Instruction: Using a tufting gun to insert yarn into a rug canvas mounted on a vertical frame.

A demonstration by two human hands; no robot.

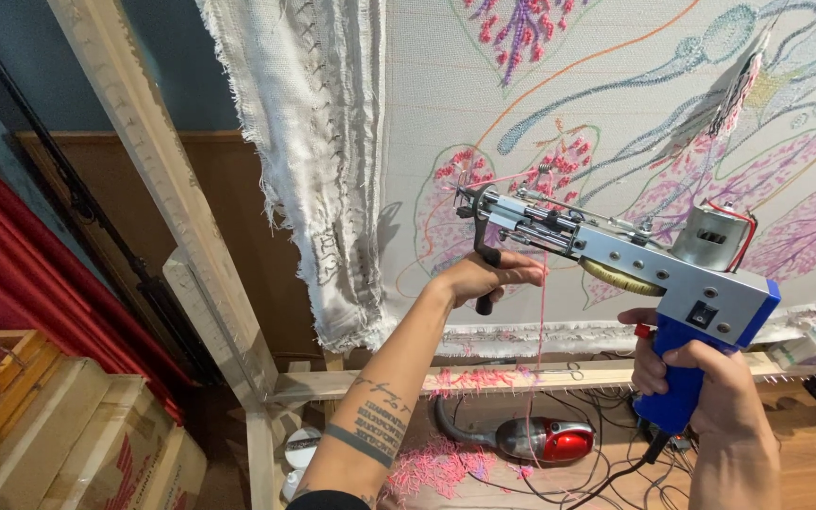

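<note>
Blue tufting gun (616, 260) sits just off the stretched cloth (616, 104); right hand (710, 378) fingers wrapped round its grip, left hand (484, 276) fingers closed on the black front handle; pink leaves partly filled, lots of outline bare; red vacuum (545, 439) on the floor.

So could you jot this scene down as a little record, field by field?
Left hand: grips the black front handle of the tufting gun
Right hand: wrapped around the blue grip
Yarn: pink strand hanging from the gun
Cloth: stretched on a wooden frame, leaf outlines partly filled with pink
Floor: red hand vacuum, pink yarn scraps, cables
</note>
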